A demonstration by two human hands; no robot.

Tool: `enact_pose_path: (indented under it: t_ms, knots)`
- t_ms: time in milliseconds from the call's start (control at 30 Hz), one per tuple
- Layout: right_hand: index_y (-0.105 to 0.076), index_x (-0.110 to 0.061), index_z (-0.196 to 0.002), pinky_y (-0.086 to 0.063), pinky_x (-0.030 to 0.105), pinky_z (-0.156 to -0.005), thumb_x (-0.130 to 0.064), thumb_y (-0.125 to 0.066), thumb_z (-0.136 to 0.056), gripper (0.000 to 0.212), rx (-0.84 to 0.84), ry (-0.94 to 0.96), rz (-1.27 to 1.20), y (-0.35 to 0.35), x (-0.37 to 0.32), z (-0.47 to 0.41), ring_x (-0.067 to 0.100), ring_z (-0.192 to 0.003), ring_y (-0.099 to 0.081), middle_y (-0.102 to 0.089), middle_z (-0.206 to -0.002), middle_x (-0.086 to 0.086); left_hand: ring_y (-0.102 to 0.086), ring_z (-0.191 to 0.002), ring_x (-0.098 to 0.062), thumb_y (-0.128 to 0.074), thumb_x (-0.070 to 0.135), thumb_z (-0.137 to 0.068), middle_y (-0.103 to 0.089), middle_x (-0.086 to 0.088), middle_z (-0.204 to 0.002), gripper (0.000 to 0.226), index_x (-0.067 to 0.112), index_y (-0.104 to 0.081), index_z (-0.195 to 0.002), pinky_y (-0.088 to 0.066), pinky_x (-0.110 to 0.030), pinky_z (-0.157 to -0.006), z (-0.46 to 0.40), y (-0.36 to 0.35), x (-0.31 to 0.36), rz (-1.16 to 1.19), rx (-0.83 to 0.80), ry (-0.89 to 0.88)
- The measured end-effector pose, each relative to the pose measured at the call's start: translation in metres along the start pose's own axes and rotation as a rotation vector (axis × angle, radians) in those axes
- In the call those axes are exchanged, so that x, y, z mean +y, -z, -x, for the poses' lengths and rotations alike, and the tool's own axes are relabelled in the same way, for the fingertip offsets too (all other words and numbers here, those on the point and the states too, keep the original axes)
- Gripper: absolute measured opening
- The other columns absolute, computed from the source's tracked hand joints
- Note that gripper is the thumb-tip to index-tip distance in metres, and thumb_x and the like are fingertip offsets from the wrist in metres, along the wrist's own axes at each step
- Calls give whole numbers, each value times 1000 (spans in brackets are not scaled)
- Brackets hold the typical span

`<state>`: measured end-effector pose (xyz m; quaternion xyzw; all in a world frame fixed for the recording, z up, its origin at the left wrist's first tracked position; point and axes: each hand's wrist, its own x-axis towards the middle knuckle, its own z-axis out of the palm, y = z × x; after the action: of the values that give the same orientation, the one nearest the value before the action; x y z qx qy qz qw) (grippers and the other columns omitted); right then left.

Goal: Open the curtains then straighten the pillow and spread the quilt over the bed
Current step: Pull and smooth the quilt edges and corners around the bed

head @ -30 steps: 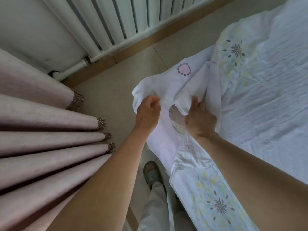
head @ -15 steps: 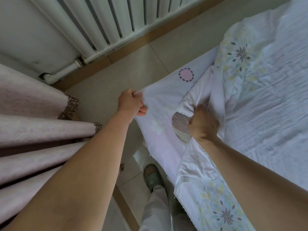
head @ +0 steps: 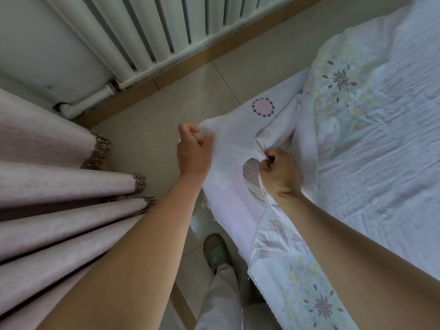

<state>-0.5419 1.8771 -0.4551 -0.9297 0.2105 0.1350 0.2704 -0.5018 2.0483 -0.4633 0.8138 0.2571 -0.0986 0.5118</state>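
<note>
Seemingly the job is well into its last step. From the head view, the pale pink pleated curtain with the brown lace hem (head: 71, 182) hangs gathered in folds on the near-left side of the bed, so it looks drawn aside already, though the window itself is out of view. No pillow shows anywhere in this view, so whether it has been straightened cannot be told.

The thin white quilt printed with dark starburst flowers and pale yellow leaves (head: 357, 115) lies wrinkled over the bed's white sheet with a pink scalloped circle (head: 262, 107), covering most of what is visible but bunched at the bed's corner nearest the curtain. There the left hand (head: 194, 148) is curled shut, pinching a fold of white cloth at the very corner, which could be sheet or quilt. The right hand (head: 281, 173) is a closed fist gripping the bunched edge of the quilt just beside it. What seems left is pulling this corner flat and smoothing the wrinkles.

Beyond the bed's corner stand the white ribbed radiator (head: 147, 32) and beige floor tiles (head: 166, 103); a green slipper (head: 215, 252) shows below the corner.

No brand, label or readable writing appears on anything.
</note>
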Motion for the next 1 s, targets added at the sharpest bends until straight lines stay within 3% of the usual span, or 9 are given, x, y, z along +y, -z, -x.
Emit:
enact_pose_path:
  t_ms: [100,167,367,500,600,667,733,833,1000]
  knots:
    - [-66,-6,-72,-47,32,-58,-8,-56,-81,13,-27,-44,-351,-1,-31,-4,27,-63,-60,-64,-64,10,-58,-60,-21,-50,14,-90,-64,-12,-72,8,10,-57,-89,-47,-32,-55,30,-9,7,245,-255,86]
    - [-67,-11,-70,-51,30,-60,-9,-61,-82,14,-91,-55,-555,6,-59,-5,18,-59,-60,-63,-60,4,-58,-74,-22,-46,5,-83,-64,-17,-82,21,2,-62,-96,-49,-37,-68,41,-9,6,309,-417,200]
    - [-72,-5,-83,-53,28,-64,-9,-71,-83,4,-403,16,-943,7,-131,2,17,-64,-61,-64,-69,9,-60,-114,-25,-32,67,-92,-70,-10,-112,69,14,-74,-107,-37,-39,-110,28,29,9,1190,-542,438]
    - [-71,-2,-83,-54,28,-65,1,-63,-83,9,-461,31,-998,-6,-149,12,20,-63,-63,-66,-68,14,-65,-103,-22,-40,70,-86,-71,-8,-95,67,12,-68,-102,-43,-39,-106,5,59,21,1082,-565,295]
    - [-72,-2,-86,-57,27,-65,3,-57,-86,16,-370,129,-937,-14,-163,15,16,-67,-67,-69,-72,11,-70,-80,-14,-43,47,-99,-71,-3,-77,42,11,-64,-91,-57,-27,-76,-10,71,28,837,-478,210]
    - [-72,-3,-91,-58,33,-66,1,-56,-88,17,-320,187,-871,-17,-169,13,16,-69,-66,-70,-74,13,-65,-59,-9,-44,42,-100,-68,1,-66,40,9,-62,-88,-51,-20,-55,-20,72,29,758,-353,206]
    - [-69,-5,-105,-59,41,-75,1,-57,-85,24,-282,238,-791,-22,-169,15,17,-79,-66,-70,-88,12,-66,-66,-15,-43,42,-101,-70,-6,-78,42,5,-63,-104,-49,-26,-57,-29,74,28,774,-209,238]
    - [-48,-19,-133,-50,30,-78,-15,-62,-85,50,-112,263,-464,-31,-154,28,13,-103,-57,-52,-124,-1,-69,-97,-26,-42,41,-102,-71,-10,-110,35,17,-63,-115,-58,-34,-72,-45,83,20,898,41,327]
    - [-21,-17,-145,-33,36,-80,-31,-73,-77,87,-68,109,153,-50,-106,42,27,-120,-41,-35,-135,7,-69,-87,-17,-44,36,-102,-71,-1,-98,21,25,-62,-98,-58,-31,-74,-51,95,24,851,24,331]
